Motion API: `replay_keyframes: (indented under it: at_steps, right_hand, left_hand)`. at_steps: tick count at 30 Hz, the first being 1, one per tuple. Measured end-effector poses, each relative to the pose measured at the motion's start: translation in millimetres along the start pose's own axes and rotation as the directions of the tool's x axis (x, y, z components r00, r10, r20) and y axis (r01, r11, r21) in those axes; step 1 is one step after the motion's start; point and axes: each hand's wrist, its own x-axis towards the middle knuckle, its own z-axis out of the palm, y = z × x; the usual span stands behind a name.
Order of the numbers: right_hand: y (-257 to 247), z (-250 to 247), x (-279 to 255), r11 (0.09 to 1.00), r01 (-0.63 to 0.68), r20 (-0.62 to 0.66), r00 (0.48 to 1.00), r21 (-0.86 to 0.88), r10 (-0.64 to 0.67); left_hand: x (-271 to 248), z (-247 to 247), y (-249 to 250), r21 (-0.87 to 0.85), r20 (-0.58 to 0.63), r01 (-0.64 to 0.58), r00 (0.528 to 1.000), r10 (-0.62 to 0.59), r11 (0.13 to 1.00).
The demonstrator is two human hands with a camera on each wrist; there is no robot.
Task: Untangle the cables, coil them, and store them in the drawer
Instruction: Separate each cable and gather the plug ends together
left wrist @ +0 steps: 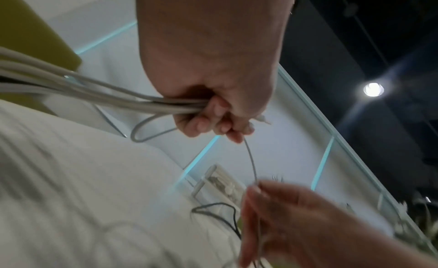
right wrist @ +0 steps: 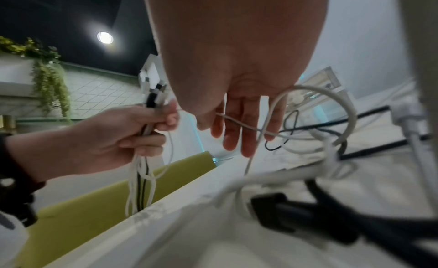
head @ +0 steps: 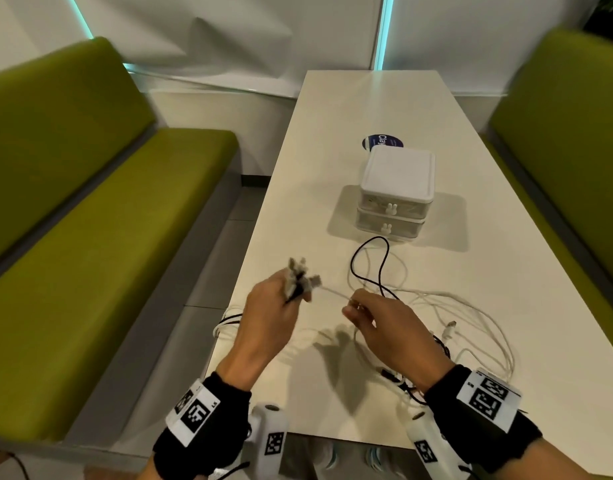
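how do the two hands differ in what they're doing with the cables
The left hand is fisted round a bundle of cable ends, plugs sticking up; the right hand pinches a single white cable with fingertips. The left hand is by the table's left edge; the right is over the loose tangle. Both are raised, joined by that white cable.

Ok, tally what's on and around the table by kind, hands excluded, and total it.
Drawers: 2
Green benches: 2
Table: 1
Blue sticker: 1
Cables: too tangled to count
Total: 6, cables aside
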Motion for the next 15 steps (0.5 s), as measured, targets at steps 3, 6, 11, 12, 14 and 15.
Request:
replay_keyframes:
  at_steps: [3, 6, 11, 12, 14, 15]
  right_hand:
    - [8.8, -3.2, 2.3, 0.999, -0.041, -0.016, 0.999, -0.020, 0.041]
    - [8.2, -2.0, 4.6, 0.999, -0.005, 0.004, 1.000, -0.042, 0.005]
    - [2.8, 1.1, 6.9, 0.991, 0.126, 0.067, 0.990, -0.054, -0.122]
    - [0.6, 1.5, 6.6, 0.988, 0.141, 0.101, 0.986, -0.067, -0.134]
    - [-1.5, 3.3, 7.4, 0.987, 0.144, 0.144, 0.981, -0.074, -0.133]
    - [-2.4, 3.8, 7.5, 0.985, 0.158, 0.130, 0.980, -0.065, -0.149]
  left_hand:
    - [9.9, -15.7, 4.1, -0.068, -0.101, 0.173, 0.979, -0.179, 0.983]
    - [12.6, -17.0, -1.8, 0.095, -0.031, 0.231, 0.973, -0.229, 0.968]
    - [-2.7, -10.1, 8.9, 0.018, -0.193, -0.050, 0.980, 0.052, 0.999]
    - [-7.1, -9.1, 13.7, -0.076, -0.202, -0.156, 0.970, 0.138, 0.985]
    - [-13.6, -4.2, 17.0, -0.150, -0.137, -0.287, 0.954, 0.268, 0.946]
    - [-15.4, 0.2, 17.2, -0.156, -0.074, -0.302, 0.953, 0.294, 0.941]
